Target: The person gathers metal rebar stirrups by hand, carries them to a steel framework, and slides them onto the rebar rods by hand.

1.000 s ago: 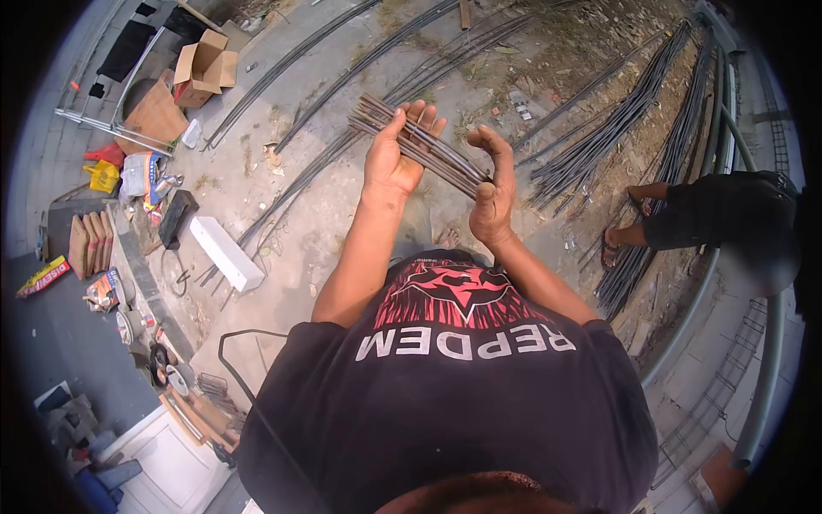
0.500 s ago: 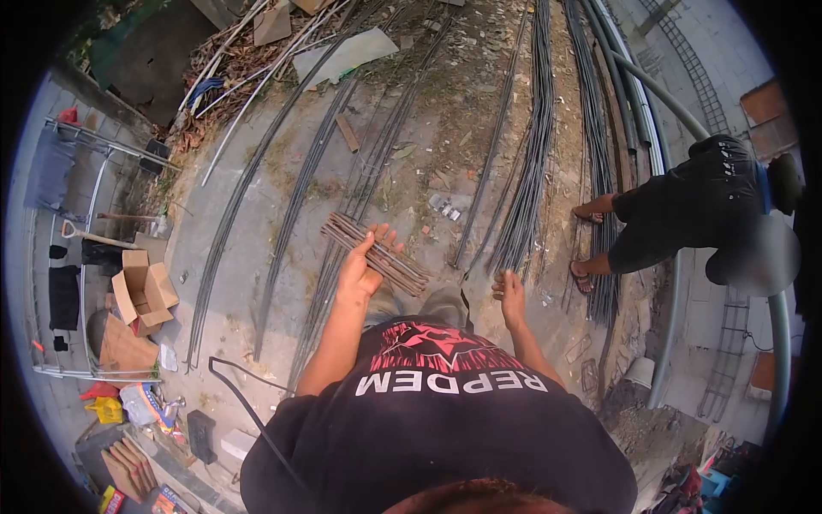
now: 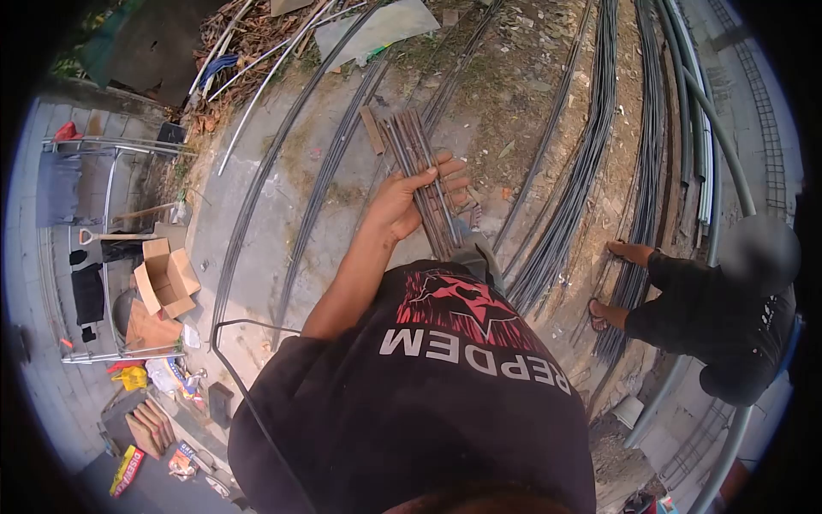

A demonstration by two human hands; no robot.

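My left hand (image 3: 399, 204) is closed around a bundle of short, rusty steel rods (image 3: 409, 141), with the thumb across the top and the fingertips showing past the far side. The rods point away from my body, and their near ends come down close to my black shirt (image 3: 411, 411). Below the bundle, part of my trouser leg (image 3: 479, 257) shows. My right hand is out of sight.
Long steel bars (image 3: 582, 171) lie across the ground ahead and to the right. Another person in dark clothes (image 3: 702, 325) stands among them. An open cardboard box (image 3: 166, 278) and a metal frame (image 3: 107, 223) are at left. Grey pipes (image 3: 719, 137) run along the right.
My left hand has moved forward and right, and the rod bundle has swung from slanting crosswise to pointing away from me. My right hand has gone from view. The camera view has shifted.
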